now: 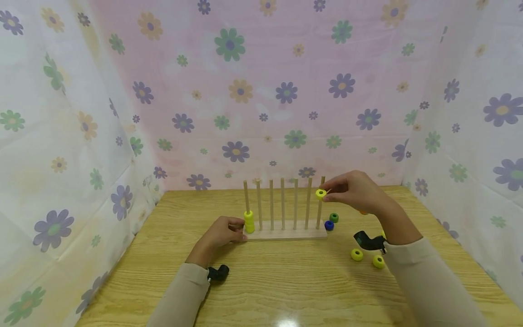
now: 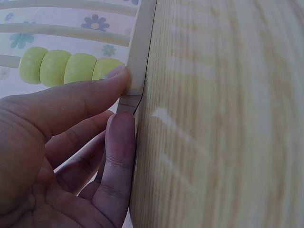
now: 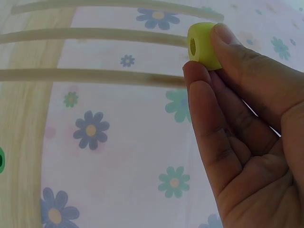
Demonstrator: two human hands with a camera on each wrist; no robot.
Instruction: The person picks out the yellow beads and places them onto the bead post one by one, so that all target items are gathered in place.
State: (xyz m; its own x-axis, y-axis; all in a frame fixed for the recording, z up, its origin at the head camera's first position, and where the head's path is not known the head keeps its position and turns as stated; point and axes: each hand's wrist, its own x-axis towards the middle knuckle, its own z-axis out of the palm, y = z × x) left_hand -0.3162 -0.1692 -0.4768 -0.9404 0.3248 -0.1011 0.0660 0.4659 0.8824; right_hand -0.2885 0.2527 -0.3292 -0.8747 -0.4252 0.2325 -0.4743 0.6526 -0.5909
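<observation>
Head view: a person is working with two hands at a wooden base (image 1: 286, 235) with seven upright rods (image 1: 283, 200), which is standing on a table (image 1: 265, 281).
Left hand (image 1: 218, 232): its thumb and fingers are bending around the left end of the base and are holding it, perhaps for keeping it steady.
Right hand (image 1: 355, 193): its thumb and fingertips are pinching one bead, so the gap between them is being filled by this bead only.
Held bead (image 1: 320, 197): yellow; it is being held in front of the rightmost rod (image 1: 319, 213), near the upper part. Its hole is showing dark, so the rod does not seem to be passing through; whether the two are touching, I cannot tell.
Leftmost rod (image 1: 247, 197): it is carrying a stack (image 1: 249, 222) of four yellow beads.
Other six rods: they are standing bare.
Loose beads: a green bead (image 1: 334, 217) and a blue bead (image 1: 329, 225) are lying just beside the base's right end. Two yellow beads (image 1: 357, 255) are lying nearer to the person; one more yellow bead (image 1: 383, 234) and an orange bead (image 1: 363, 212) are partly hiding behind the right arm (image 1: 402, 222).
Done: one stack is standing; the threading is, I judge, at an early stage.
Left: the held bead and the loose ones are not yet sitting on rods.
</observation>
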